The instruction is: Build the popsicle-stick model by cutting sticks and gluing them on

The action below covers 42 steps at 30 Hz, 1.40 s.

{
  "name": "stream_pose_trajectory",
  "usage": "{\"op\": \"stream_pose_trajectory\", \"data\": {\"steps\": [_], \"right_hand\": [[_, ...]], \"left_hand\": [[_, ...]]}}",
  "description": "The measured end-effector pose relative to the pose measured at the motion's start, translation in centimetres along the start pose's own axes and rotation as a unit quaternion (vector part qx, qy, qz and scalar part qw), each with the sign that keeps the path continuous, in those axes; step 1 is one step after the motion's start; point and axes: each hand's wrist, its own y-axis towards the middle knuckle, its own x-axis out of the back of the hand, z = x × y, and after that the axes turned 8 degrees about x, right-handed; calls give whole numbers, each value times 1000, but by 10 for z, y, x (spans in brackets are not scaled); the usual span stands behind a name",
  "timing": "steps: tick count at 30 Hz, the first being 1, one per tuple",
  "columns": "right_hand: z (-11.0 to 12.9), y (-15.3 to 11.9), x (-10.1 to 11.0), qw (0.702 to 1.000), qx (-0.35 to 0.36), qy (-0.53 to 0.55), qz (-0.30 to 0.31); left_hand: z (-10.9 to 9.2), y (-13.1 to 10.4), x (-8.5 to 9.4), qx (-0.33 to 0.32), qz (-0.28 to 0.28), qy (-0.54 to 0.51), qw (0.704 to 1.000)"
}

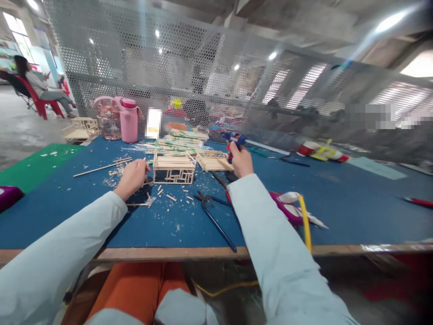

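Observation:
My right hand (242, 161) is wrapped round the handle of a blue glue gun (237, 139), and a long white glue stick (269, 148) sticks out of its back. With fingers pinched, my left hand (132, 177) is just left of a small wooden stick-built model (174, 168). A tiny pale tip shows at those fingertips, too small to name. Behind the glue gun hand, a second stick model (213, 161) lies partly hidden. Wood crumbs and short stick pieces (171, 197) are strewn in front of the models.
Blue-handled pliers (216, 221) and a purple-handled tool (291, 212) lie near the front edge of the blue table (355, 212). Bundled sticks (182, 143), a pink bottle (129, 122) and a clear jug (110, 119) stand before a perforated metal screen (189, 67). A person (42, 83) sits far left.

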Motion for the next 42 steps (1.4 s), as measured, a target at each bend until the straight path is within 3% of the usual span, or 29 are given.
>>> {"op": "stream_pose_trajectory", "data": {"steps": [3, 5, 8, 12, 15, 22, 27, 35, 42], "right_hand": [[21, -17, 13, 972, 46, 142, 181], [36, -34, 15, 939, 73, 169, 291], [54, -56, 5, 907, 133, 135, 376], [63, -70, -10, 889, 261, 58, 373], [64, -73, -15, 881, 304, 17, 363], [66, -77, -17, 875, 315, -60, 362], [67, -77, -18, 873, 315, -73, 366], [67, -79, -20, 866, 323, -79, 372], [67, -79, -21, 868, 318, -92, 369]], "left_hand": [[1, 0, 1, -22, -8, -5, 1000], [0, -1, 2, -38, -19, 8, 999], [-1, -2, 4, -53, -37, 30, 997], [-4, -3, 5, -56, -41, 34, 997], [-7, -4, 6, -49, -48, 42, 997], [-5, -3, 4, -15, -11, 43, 999], [3, 0, 0, -43, 2, 65, 997], [6, 4, -2, -31, -27, -24, 999], [3, 1, 0, -61, -66, 17, 996]]}}
